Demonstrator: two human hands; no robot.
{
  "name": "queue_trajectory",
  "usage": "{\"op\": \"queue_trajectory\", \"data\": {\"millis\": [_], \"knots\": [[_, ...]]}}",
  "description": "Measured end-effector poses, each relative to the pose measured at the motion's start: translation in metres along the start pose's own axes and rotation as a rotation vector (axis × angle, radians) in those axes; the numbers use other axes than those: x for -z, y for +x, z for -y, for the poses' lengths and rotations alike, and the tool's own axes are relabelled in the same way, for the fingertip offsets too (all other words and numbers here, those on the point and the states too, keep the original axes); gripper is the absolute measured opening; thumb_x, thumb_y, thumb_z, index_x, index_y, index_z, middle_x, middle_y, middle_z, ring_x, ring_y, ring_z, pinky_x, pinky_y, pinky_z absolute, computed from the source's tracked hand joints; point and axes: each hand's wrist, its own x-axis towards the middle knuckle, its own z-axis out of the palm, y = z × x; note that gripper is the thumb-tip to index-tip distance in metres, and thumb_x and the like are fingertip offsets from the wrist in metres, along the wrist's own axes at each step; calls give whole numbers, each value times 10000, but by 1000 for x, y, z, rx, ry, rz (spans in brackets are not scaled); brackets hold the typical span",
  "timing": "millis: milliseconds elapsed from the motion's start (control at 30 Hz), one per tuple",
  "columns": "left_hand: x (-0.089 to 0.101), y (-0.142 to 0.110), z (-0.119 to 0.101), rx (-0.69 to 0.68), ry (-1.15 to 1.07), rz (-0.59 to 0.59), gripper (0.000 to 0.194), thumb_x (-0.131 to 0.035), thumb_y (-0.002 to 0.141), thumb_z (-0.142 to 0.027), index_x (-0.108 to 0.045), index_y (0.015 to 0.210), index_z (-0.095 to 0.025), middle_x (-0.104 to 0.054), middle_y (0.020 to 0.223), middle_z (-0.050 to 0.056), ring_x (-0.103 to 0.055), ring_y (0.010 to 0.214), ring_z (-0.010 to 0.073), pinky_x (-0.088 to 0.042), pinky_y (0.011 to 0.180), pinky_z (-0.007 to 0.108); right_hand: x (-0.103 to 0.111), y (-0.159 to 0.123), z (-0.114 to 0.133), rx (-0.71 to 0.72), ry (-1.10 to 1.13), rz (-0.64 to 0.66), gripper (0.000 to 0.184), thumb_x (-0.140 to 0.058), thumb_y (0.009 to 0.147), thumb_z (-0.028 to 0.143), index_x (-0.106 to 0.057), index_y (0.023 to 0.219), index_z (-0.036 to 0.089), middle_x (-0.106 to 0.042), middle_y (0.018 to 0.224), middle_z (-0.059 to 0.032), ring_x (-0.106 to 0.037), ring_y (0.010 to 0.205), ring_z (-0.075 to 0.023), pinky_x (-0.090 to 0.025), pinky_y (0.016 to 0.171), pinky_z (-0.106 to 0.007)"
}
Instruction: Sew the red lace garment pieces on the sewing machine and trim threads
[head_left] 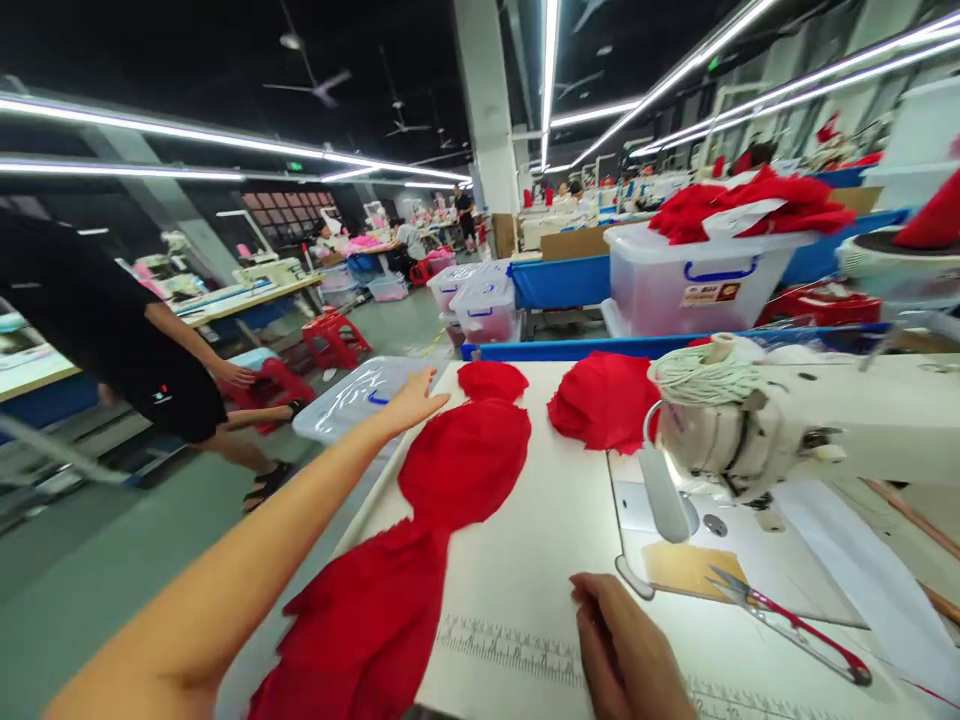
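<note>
My left hand (416,402) reaches out past the table's left edge, fingers spread, with nothing visible in it. Beside it lies an oval red fabric piece (469,465), with a smaller red piece (493,381) beyond. A larger red fabric piece (360,625) covers the near left edge of the table. My right hand (630,655) rests near the printed ruler scale, fingers curled in and no object showing in it. Farther back, another red fabric stack (604,400) sits left of the white sewing machine (750,430). Red-handled thread snips (795,625) lie right of my right hand.
A clear lidded bin (360,395) stands left of the table (517,560). Behind is a plastic tub (697,285) heaped with red fabric. A person in black (112,330) is at the left, near red stools (334,340). Green thread (705,375) sits atop the machine.
</note>
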Motion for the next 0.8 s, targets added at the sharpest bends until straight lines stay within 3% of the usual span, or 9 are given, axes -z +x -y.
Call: {"op": "queue_trajectory", "data": {"millis": [100, 200, 267, 367, 433, 533, 633, 700, 800], "knots": [[38, -55, 25, 63, 247, 121, 489, -886, 441, -247, -672, 873, -174, -654, 975, 37, -560, 1050, 293, -439, 894, 325, 4, -2, 3, 34, -75, 75, 194, -393, 915, 226, -507, 1070, 247, -644, 948, -81, -649, 828, -220, -550, 717, -344], [54, -117, 54, 141, 406, 237, 621, -898, 278, -259, -670, 854, -203, -655, 891, 33, -596, 946, 321, -461, 828, 352, 6, -3, 0, 100, -165, 171, 210, -406, 915, 215, -483, 1109, 238, -635, 1003, -96, -641, 881, -229, -554, 741, -361], [55, -149, 74, 128, 593, 239, 644, -861, 369, -349, -628, 950, -203, -624, 1000, 65, -578, 992, 334, -459, 836, 384, 9, -4, -3, 147, -210, 221, 216, -431, 909, 221, -482, 1119, 227, -630, 1022, -104, -643, 891, -229, -563, 724, -349], [51, -176, 97, 200, 686, 227, 502, -725, 597, -453, -586, 1000, -186, -625, 1013, 98, -587, 940, 333, -465, 797, 417, 11, -4, -6, 180, -245, 248, 210, -436, 912, 248, -504, 1108, 216, -625, 1030, -104, -647, 883, -223, -570, 685, -326], [48, -184, 105, 243, 650, 249, 436, -663, 668, -463, -597, 996, -184, -650, 984, 89, -601, 909, 321, -473, 780, 404, 12, -4, -5, 161, -258, 240, 208, -412, 927, 267, -516, 1098, 211, -618, 1043, -102, -642, 895, -220, -568, 694, -328], [42, -189, 106, 196, 575, 260, 315, -597, 736, -424, -615, 952, -195, -673, 997, 53, -614, 929, 279, -479, 809, 354, 10, -6, -2, 141, -264, 224, 221, -380, 944, 282, -520, 1097, 205, -608, 1059, -102, -634, 917, -219, -560, 722, -336], [39, -193, 96, 187, 288, 205, 281, -577, 770, -414, -610, 938, -191, -696, 992, 42, -632, 939, 262, -502, 805, 335, 9, -7, 1, 159, -271, 217, 230, -366, 951, 291, -523, 1096, 205, -608, 1054, -99, -635, 911, -215, -557, 717, -329], [48, -194, 90, 288, -12, 178, 377, -654, 730, -431, -605, 1019, -194, -708, 1024, 45, -644, 967, 268, -522, 814, 345, 10, -8, 1, 165, -284, 217, 233, -360, 955, 297, -524, 1094, 207, -611, 1052, -96, -637, 904, -211, -557, 703, -319], [85, -192, 96, 422, -286, 54, 564, -813, 588, -379, -612, 1081, -192, -723, 1023, 63, -660, 955, 271, -536, 837, 363, 15, -7, -1, 180, -307, 246, 238, -378, 949, 326, -527, 1095, 212, -616, 1049, -91, -644, 884, -203, -561, 666, -295]]}}
